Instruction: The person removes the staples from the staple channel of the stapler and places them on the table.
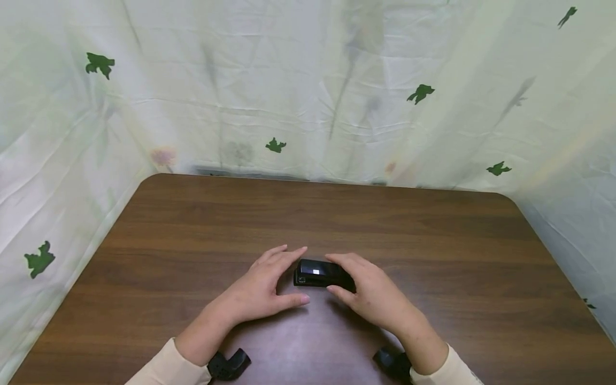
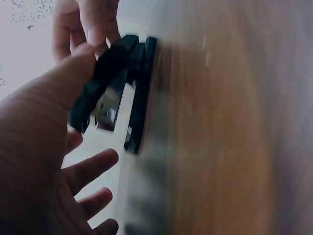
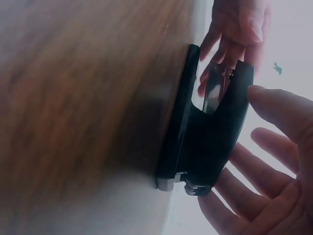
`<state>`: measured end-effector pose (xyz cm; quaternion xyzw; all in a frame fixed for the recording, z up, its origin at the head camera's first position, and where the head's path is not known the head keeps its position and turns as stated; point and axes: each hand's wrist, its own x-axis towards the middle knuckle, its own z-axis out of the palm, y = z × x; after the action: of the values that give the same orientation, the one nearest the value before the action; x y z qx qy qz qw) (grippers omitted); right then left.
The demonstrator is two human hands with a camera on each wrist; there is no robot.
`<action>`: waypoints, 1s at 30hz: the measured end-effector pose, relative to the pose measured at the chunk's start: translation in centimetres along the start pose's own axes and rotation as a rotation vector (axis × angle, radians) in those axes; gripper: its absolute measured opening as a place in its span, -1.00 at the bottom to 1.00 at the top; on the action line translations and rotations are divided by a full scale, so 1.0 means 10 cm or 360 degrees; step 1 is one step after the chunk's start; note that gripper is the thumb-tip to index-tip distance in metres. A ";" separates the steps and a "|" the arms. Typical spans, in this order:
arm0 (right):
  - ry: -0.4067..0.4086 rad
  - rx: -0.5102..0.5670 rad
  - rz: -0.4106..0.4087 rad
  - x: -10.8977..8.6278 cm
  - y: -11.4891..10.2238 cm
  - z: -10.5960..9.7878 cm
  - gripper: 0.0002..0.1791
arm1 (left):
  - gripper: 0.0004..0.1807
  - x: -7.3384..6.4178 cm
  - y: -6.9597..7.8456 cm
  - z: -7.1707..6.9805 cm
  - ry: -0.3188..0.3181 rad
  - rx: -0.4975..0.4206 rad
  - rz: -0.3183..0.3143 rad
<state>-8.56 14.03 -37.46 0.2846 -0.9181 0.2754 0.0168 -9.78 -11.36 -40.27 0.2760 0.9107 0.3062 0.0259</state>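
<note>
A black stapler [image 1: 320, 271] lies on the wooden table, its front end pointing left and its hinge end on the right. In the right wrist view, a gap shows between the stapler's [image 3: 208, 132] base and its upper arm. My right hand [image 1: 372, 291] holds the hinge end, thumb on the near side and fingers on the far side. Around the front end my left hand [image 1: 262, 289] is spread, thumb and fingers apart. The left wrist view shows those loose fingers [image 2: 93, 166] beside the stapler [image 2: 139, 98], not curled round it.
The brown table [image 1: 313, 214] reaches back to a pale curtain [image 1: 308, 91] with green leaf-like patches. Black devices, the left one [image 1: 228, 365] and the right one [image 1: 392, 362], sit at the wrists beside cream sleeves.
</note>
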 end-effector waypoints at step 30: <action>0.0108 -0.0282 -0.0038 0.04 -0.09 0.18 -0.44 | -0.75 0.06 -0.02 0.28 0.0332 0.0054 0.0022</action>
<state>-8.18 12.25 -38.44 0.2835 -0.9343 0.2023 0.0762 -9.73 -9.64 -42.60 0.2494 0.9115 0.3181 -0.0758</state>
